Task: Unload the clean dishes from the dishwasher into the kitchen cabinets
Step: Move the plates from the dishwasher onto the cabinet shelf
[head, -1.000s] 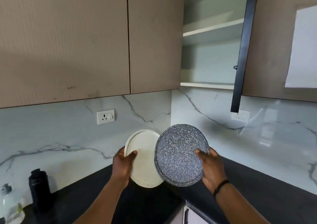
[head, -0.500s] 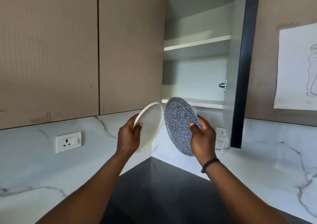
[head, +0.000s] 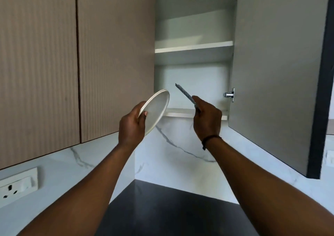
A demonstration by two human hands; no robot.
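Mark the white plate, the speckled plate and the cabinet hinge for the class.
white plate [head: 156,109], head view, on its pale face.
speckled plate [head: 184,93], head view, on its edge-on rim.
cabinet hinge [head: 229,94], head view, on its chrome body.

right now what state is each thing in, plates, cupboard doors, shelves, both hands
white plate: tilted, held in left hand
speckled plate: edge-on, held in right hand
right cabinet door: open
left cabinet doors: closed
lower shelf: nothing visible on it
upper shelf: top hidden from below
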